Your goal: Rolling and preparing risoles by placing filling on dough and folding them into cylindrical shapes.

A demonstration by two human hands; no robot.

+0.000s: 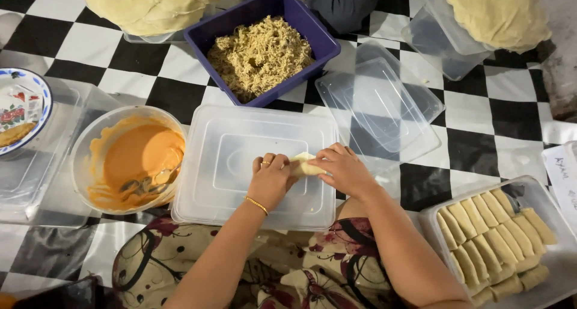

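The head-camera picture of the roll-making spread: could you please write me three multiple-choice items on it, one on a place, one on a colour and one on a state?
1. Where is the clear tray of finished rolls?
A. at lower right
B. at upper left
C. inside the tub

2. What colour is the tub holding the shredded filling?
A. red
B. purple-blue
C. green

3. What are the left hand and right hand doing?
A. resting apart, empty
B. both on a pale roll over an upturned clear container
C. stirring the orange batter

Answers: 1 A, the tray lies by the right forearm at the frame's lower right. 2 B, its walls are purple-blue. 3 B, fingers of both hands close on the roll between them.
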